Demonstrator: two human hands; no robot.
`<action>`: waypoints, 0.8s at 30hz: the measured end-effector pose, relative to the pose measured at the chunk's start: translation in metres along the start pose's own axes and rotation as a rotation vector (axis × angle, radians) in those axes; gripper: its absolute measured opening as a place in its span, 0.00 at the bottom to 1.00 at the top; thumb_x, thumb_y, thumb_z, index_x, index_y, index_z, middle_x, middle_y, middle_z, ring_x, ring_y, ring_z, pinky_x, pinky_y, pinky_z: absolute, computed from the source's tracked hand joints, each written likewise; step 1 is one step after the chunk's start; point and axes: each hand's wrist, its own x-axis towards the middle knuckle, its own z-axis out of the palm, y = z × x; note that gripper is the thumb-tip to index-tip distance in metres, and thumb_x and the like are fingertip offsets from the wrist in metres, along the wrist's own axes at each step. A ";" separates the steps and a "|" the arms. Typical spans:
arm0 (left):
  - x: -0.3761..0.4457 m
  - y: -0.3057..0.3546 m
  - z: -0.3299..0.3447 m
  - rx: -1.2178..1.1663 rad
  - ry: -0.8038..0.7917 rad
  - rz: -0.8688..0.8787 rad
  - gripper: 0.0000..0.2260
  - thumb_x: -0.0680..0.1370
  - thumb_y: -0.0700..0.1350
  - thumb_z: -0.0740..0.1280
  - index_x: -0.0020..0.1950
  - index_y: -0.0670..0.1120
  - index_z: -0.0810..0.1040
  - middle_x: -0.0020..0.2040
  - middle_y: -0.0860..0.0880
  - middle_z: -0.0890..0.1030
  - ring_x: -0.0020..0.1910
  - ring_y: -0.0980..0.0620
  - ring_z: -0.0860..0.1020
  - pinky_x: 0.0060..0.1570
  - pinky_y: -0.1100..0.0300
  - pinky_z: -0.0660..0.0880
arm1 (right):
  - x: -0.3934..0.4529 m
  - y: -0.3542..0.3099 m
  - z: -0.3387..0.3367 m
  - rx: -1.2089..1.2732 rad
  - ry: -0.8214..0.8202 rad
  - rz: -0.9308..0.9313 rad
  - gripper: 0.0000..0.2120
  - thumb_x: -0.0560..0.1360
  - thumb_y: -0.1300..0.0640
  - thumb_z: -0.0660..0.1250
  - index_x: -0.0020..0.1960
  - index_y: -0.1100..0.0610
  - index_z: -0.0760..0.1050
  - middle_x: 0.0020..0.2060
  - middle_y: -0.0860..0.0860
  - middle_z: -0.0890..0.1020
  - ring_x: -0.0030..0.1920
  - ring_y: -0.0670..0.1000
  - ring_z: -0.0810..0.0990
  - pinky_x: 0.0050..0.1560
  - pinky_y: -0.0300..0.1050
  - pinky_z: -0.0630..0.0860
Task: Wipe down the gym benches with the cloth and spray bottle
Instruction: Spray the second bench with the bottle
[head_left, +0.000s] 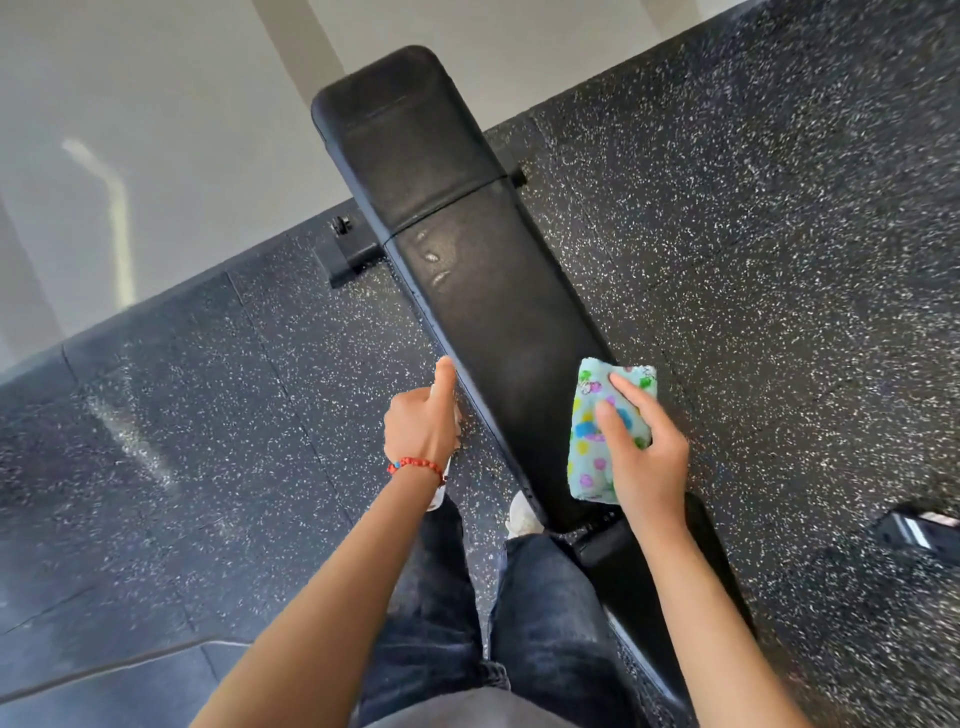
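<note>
- Black padding is covering the bench (467, 249), which is lying lengthwise across the speckled rubber floor (753, 260); wet streaks are showing on the pad near its seam.
- A folded, dotted cloth (592, 441) is being pressed flat onto the near right edge of the bench by the right hand (644, 447), fingers spread straight over it.
- A white bottle (451, 457), mostly hidden, is being gripped by the left hand (421, 426) just beside the bench's left edge, forefinger stretched forward along it.
- A red bead bracelet (415, 466) is being worn on the left wrist.
- Dark trousers and a white shoe (522, 514) are showing below.
</note>
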 end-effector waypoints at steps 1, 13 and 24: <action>0.011 0.006 -0.007 0.004 -0.009 0.001 0.28 0.73 0.64 0.58 0.23 0.44 0.64 0.23 0.48 0.68 0.27 0.47 0.67 0.31 0.56 0.64 | 0.003 -0.005 0.012 0.003 0.009 0.007 0.13 0.74 0.57 0.67 0.58 0.50 0.78 0.52 0.37 0.78 0.50 0.35 0.77 0.47 0.28 0.74; 0.129 0.062 -0.067 -0.010 -0.056 0.051 0.31 0.77 0.56 0.60 0.16 0.47 0.61 0.15 0.54 0.64 0.22 0.51 0.62 0.29 0.59 0.60 | 0.041 -0.071 0.128 0.040 0.071 0.010 0.12 0.74 0.57 0.68 0.57 0.48 0.77 0.52 0.39 0.79 0.52 0.37 0.78 0.51 0.31 0.74; 0.197 0.103 -0.079 -0.036 -0.015 0.060 0.26 0.75 0.58 0.58 0.23 0.43 0.65 0.23 0.47 0.67 0.24 0.50 0.63 0.31 0.58 0.63 | 0.093 -0.111 0.164 0.050 0.049 0.009 0.12 0.75 0.56 0.67 0.58 0.47 0.77 0.53 0.41 0.79 0.52 0.40 0.78 0.51 0.36 0.76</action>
